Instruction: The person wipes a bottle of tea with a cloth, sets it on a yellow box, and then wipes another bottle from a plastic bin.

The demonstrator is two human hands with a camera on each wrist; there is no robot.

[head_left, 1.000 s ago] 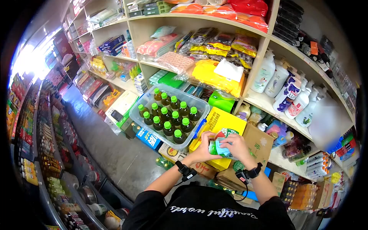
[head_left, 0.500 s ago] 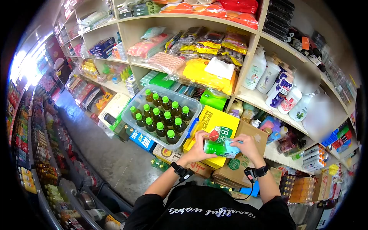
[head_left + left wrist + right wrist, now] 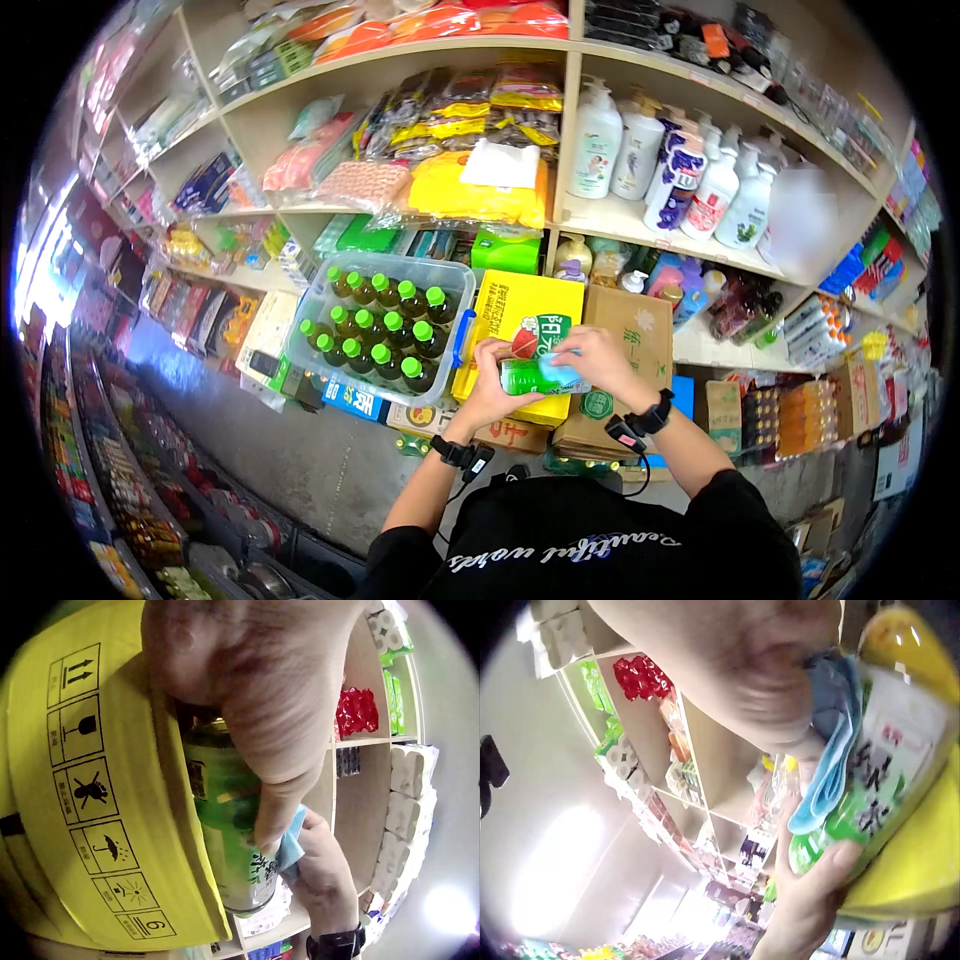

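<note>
In the head view my left hand (image 3: 487, 392) grips a tea bottle (image 3: 520, 378) with a green and white label, lying sideways over a yellow carton (image 3: 496, 312). My right hand (image 3: 600, 362) pinches a folded light-blue cloth (image 3: 557, 368) against the bottle's side. In the left wrist view, the left thumb lies along the bottle (image 3: 225, 817), and the cloth (image 3: 292, 844) shows beyond it. The right wrist view has the cloth (image 3: 829, 780) against the label, under the right fingers. To the left, green-capped dark bottles (image 3: 372, 322) stand in a clear plastic tub (image 3: 293, 346).
Brown cardboard boxes (image 3: 640, 335) stand right of the yellow carton. Behind are shelves with white pump bottles (image 3: 597, 140) and yellow bagged packs (image 3: 478, 200). Packed drinks (image 3: 805, 415) sit on the right. A stocked shelf row (image 3: 120, 480) runs along the left.
The head view has swung right, so the tub and shelves sit further left. The bottle, mostly covered by the hands at first, now shows its green side. The cloth stays in the right hand.
</note>
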